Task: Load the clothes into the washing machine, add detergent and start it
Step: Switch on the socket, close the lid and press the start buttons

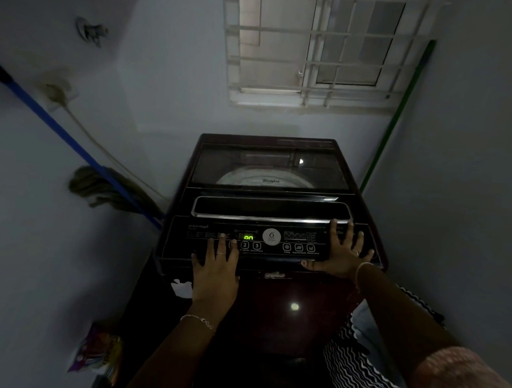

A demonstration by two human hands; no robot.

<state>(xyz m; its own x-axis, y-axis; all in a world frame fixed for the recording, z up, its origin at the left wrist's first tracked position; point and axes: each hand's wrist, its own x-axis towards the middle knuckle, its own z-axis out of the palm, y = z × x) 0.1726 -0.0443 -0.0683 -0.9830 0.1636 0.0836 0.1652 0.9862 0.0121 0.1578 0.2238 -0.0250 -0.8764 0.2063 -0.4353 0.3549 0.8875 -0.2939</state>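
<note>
A dark maroon top-loading washing machine [276,306] stands in front of me in a dim corner. Its glass lid [269,168] is down, and the drum shows faintly through it. On the control panel [270,241] a green display [248,237] reads "on". My left hand [216,265] lies flat on the panel's left part, fingers straight, fingertips beside the numbered buttons. My right hand [341,253] rests spread on the panel's right end, fingertips at the lid's chrome handle [271,216]. No clothes or detergent are visible on the machine.
A blue-handled mop [102,184] leans on the left wall beside a wall socket and cord [59,94]. A green pole [399,118] stands in the right corner under a barred window [322,50]. A colourful packet [98,354] lies lower left; zigzag-patterned fabric [355,371] lower right.
</note>
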